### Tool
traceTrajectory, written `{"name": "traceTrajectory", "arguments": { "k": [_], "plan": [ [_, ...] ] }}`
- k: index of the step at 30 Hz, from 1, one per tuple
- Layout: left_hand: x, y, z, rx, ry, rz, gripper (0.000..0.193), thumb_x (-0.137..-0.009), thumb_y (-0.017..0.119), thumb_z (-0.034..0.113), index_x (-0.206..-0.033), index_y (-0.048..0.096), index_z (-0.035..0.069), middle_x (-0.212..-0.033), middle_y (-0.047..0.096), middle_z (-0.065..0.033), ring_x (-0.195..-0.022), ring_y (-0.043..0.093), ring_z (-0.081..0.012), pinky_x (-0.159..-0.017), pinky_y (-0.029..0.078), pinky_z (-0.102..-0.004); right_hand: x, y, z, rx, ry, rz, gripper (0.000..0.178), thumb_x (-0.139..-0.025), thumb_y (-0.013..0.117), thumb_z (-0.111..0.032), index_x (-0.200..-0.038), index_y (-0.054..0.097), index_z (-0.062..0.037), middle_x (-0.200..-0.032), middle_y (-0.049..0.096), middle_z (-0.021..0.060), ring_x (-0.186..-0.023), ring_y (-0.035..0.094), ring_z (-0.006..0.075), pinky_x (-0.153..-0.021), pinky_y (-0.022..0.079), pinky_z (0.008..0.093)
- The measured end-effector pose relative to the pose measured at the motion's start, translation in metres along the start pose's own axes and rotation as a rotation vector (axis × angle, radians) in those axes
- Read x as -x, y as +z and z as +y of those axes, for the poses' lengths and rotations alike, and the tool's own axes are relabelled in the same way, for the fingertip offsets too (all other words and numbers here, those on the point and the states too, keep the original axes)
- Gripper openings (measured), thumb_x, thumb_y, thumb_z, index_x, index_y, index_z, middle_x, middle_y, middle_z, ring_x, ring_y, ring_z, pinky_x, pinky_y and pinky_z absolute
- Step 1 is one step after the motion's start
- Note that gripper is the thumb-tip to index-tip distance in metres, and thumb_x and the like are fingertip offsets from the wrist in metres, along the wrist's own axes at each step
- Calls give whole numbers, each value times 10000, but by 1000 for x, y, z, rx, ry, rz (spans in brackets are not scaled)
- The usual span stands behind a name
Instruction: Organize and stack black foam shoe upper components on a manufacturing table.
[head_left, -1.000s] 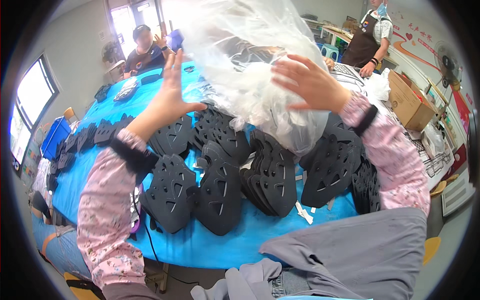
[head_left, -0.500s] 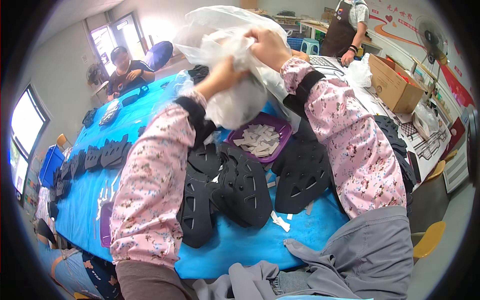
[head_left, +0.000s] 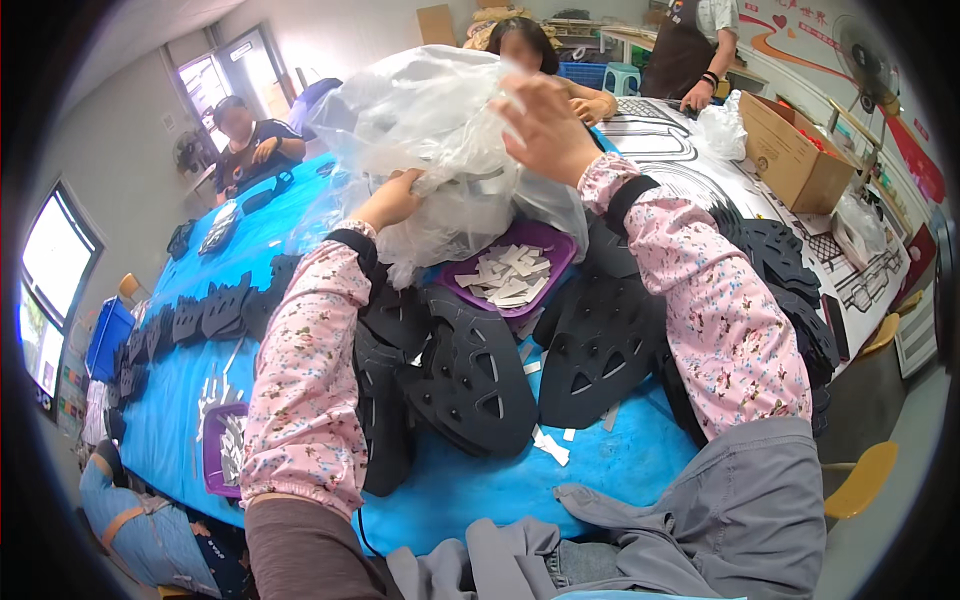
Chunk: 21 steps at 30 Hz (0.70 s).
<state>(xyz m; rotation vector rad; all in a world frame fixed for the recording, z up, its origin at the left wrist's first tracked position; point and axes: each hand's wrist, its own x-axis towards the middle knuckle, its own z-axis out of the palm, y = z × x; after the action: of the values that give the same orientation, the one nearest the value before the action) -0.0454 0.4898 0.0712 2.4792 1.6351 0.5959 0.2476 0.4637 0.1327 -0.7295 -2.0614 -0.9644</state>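
A large translucent plastic bag (head_left: 420,115) stands crumpled and puffed up over the middle of the table. My left hand (head_left: 395,198) is closed on its near left side, gripping a fold of the film. My right hand (head_left: 545,125), slightly blurred, is raised beside the bag's right side with fingers apart and nothing held. What the bag contains is hard to make out. Just below it sits a purple tray (head_left: 556,278) of short white strips (head_left: 510,272). Black foam pieces with cut-out slots (head_left: 480,375) lie between my forearms, another black piece (head_left: 603,350) to their right.
Blue sheeting (head_left: 460,500) covers the table. A row of black pieces (head_left: 210,315) runs left, near a second purple tray (head_left: 213,465). More black pieces (head_left: 780,270) and a cardboard box (head_left: 785,160) are at right. Several people sit or stand around.
My right hand has let go of the bag's top and its fingers have spread. My left hand has moved left and lower, still on the bag, which has sunk and spread out.
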Motion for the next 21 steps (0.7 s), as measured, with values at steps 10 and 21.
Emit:
{"name": "traceTrajectory", "arguments": {
  "k": [10,21],
  "plan": [
    [60,-150,41,38,-78,-237,544,-900,603,364,-1359,458,112,-1299,512,-157,-1181,498,-219,-996,391,-334,1,65,-17,-255,366,-1021,387,-867,454,-341,-1073,662,-87,-1054,652,185,-1024,601,355,-904,455,429],
    [370,-154,22,508,-220,285,353,-959,507,150,-1287,498,20,-1243,560,-83,-1150,530,-173,-996,398,-305,-18,-170,-92,-891,68,-284,249,-911,559,-236,-1026,621,-24,-1076,593,117,-962,588,225,-833,454,320]
  ]
}}
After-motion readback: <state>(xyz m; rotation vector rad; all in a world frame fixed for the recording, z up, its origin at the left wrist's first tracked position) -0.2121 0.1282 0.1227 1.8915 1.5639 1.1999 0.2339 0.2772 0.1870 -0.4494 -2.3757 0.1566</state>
